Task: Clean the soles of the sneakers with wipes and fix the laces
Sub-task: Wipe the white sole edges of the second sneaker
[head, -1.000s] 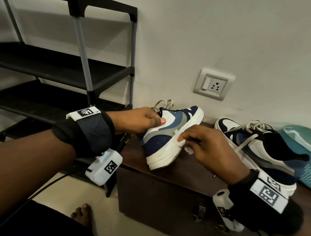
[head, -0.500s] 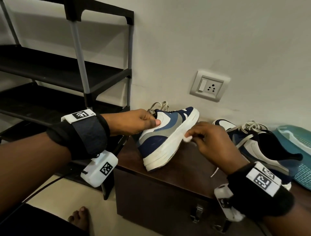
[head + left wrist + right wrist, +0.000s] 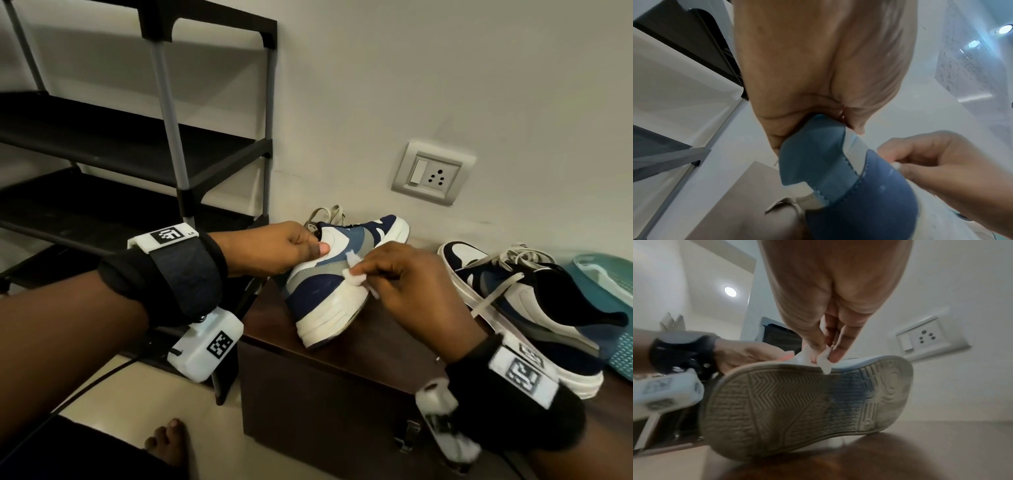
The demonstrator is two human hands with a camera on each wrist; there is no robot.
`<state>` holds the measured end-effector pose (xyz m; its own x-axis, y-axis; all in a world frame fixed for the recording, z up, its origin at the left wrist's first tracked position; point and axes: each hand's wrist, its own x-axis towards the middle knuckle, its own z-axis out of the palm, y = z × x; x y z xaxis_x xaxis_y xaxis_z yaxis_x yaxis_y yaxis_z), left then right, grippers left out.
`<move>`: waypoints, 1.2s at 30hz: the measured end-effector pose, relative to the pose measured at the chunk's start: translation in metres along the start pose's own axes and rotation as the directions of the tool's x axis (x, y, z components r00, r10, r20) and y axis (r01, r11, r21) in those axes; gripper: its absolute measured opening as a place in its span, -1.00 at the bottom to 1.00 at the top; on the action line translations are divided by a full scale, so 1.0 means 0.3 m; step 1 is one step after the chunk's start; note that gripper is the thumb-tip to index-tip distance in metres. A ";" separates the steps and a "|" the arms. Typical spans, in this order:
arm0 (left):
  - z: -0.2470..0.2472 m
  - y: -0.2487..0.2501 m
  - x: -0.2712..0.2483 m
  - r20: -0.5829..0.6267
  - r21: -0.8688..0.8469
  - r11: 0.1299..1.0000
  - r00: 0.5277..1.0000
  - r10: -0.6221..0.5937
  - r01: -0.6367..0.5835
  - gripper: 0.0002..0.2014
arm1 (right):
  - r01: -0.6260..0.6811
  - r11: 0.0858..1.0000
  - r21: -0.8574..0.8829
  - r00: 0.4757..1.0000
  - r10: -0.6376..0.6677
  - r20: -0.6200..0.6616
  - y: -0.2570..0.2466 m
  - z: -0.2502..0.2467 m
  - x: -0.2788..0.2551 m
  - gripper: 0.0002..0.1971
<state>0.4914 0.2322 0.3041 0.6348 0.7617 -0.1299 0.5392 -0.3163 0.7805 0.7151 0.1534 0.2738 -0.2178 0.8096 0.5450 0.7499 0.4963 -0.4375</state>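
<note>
Held tilted on the dark wooden cabinet [image 3: 404,329]: a blue, grey and white sneaker [image 3: 329,284], long axis running from the heel near the cabinet's front edge to the toe, raised and pointed toward the wall. Rested only on the heel end of the white sole, with the tread [image 3: 797,402] turned to the right and looking dirty and grey in the right wrist view. Gripped at the collar and tongue by the left hand [image 3: 284,248], thumb pressed on the white side panel, fingers curled round the upper. Pinched narrowly between thumb and fingertips of the right hand [image 3: 407,284]: a small crumpled white wipe [image 3: 349,272], pressed against the upper edge of the sole at mid-length. Beige laces [image 3: 329,214] hung loose behind the left hand. Lay flat just to the right, apart from the held shoe: the second sneaker [image 3: 534,308], toe toward the wall, its laces spread loose over the upper. Stood at the far right edge, behind that shoe: a teal plastic basket [image 3: 613,274], contents not possible to tell. Stood close on the left of the cabinet: a black shoe rack [image 3: 164,150], shelves dark. Mounted on the wall above the shoes: a switch and socket plate [image 3: 431,173]. Bare wooden surface in front of the held shoe, ending at the cabinet's edge; below it pale floor and a bare foot [image 3: 168,442].
</note>
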 end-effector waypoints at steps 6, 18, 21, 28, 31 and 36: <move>0.003 0.014 -0.006 -0.013 0.026 1.000 1.000 0.000 0.001 -0.57 | -0.159 0.983 -0.087 0.984 0.150 -0.101 0.060 -0.015 0.032 -0.76; 0.008 0.028 -0.003 0.005 0.038 0.999 1.000 0.009 -0.009 -0.51 | -0.226 0.974 -0.011 0.974 0.226 0.027 0.003 -0.037 -0.048 -0.74; 0.007 0.039 -0.005 0.004 0.052 0.999 1.000 0.002 -0.002 -0.54 | -0.214 0.975 -0.061 0.975 0.217 0.045 -0.025 -0.035 -0.067 -0.76; 0.001 0.020 -0.007 -0.014 0.013 1.000 1.000 -0.022 0.023 -0.59 | -0.244 0.954 0.171 0.966 0.224 0.129 -0.098 -0.116 0.017 -0.79; 0.002 0.015 -0.003 -0.028 -0.022 1.000 1.000 -0.004 0.003 -0.55 | -0.220 0.968 0.122 0.973 0.227 -0.044 -0.045 -0.152 0.124 -0.81; 0.009 0.019 -0.013 -0.017 -0.055 0.998 1.000 0.006 -0.007 -0.41 | -0.281 0.959 0.036 0.959 0.282 -0.017 0.016 -0.059 0.196 -0.80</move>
<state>0.4935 0.2260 0.3073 0.6281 0.7696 -0.1148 0.5038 -0.2898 0.8138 0.7168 0.1978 0.3163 0.0132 0.9112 0.4117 0.7581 0.2593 -0.5984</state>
